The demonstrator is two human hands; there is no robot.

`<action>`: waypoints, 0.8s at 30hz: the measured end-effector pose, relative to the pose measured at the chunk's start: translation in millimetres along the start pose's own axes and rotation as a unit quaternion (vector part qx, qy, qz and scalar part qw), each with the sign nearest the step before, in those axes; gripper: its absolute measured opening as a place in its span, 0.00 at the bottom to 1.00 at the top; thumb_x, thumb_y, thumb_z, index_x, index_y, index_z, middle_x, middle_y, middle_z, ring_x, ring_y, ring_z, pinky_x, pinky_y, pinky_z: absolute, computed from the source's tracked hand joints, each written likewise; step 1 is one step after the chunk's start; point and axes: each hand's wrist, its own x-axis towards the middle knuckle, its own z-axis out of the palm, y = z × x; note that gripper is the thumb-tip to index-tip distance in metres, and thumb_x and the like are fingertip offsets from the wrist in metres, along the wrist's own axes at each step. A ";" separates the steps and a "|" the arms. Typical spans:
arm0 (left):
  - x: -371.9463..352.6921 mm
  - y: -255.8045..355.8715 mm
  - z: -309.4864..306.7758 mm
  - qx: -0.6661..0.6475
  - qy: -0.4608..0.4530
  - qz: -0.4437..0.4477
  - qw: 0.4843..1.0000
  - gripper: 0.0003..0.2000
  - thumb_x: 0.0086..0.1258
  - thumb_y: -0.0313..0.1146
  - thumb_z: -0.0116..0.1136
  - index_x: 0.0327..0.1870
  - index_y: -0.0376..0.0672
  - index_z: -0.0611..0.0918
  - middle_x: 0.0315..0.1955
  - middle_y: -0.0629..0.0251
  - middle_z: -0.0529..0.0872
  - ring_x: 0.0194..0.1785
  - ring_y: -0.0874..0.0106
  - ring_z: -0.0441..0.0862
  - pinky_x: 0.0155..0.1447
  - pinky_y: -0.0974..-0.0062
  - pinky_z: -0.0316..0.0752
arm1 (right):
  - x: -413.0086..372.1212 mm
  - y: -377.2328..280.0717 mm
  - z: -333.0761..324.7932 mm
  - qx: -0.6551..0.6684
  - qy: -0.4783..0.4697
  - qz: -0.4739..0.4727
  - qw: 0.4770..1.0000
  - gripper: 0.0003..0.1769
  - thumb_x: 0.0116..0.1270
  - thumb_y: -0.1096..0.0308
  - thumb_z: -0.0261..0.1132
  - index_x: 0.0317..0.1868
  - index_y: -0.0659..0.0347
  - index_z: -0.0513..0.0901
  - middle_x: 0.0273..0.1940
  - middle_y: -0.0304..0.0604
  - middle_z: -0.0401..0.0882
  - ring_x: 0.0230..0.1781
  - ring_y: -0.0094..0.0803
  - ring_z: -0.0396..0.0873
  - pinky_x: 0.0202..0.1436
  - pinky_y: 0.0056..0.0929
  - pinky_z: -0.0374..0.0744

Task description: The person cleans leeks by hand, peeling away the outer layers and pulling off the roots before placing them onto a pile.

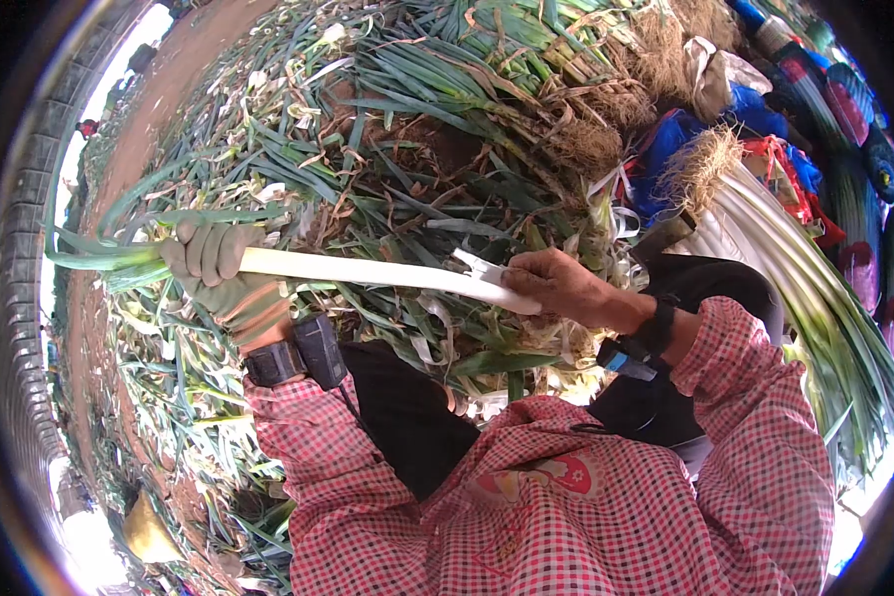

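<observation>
In the head view, a long leek (368, 270) lies across the middle of the frame, held between both hands, its green leaves at the left and its white end toward the center right, slightly lower.

The left hand (212, 260), in a glove striped at the wrist side, is at the left of the frame. Its grip is closed, fingers curled around the leek where the white stalk meets the green leaves. A dark strap with a black box (320, 352) sits at that wrist.

The right hand (556, 285), without a glove, is right of center. Its grip is nearly closed, thumb and fingers pinched at the white end of the leek. A small white piece (478, 266) sticks up beside the fingertips; whether it is a peeled layer or something else cannot be told. A dark wristband (658, 326) circles this wrist, with a blue and black object (626, 360) just beside it.

Below and behind the leek, loose leaves and peelings (318, 179) cover the ground. A pile of leeks with brown roots (507, 94) lies at the upper center. At the right, a bundle of white-stalked leeks (765, 233) slants down, roots uppermost, near blue and red bags (663, 164). The checked shirt (566, 497) fills the lower center.
</observation>
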 end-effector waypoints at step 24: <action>-26.8 1.5 -40.3 0.398 0.540 0.126 0.731 0.26 0.70 0.58 0.42 0.40 0.40 0.76 0.10 0.76 0.62 0.16 0.75 0.62 0.24 0.78 0.66 | 8.7 4.0 -5.5 -0.229 0.237 -0.174 0.928 0.10 0.63 0.68 0.61 0.30 0.68 0.76 0.22 0.54 0.74 0.22 0.44 0.76 0.27 0.38 0.71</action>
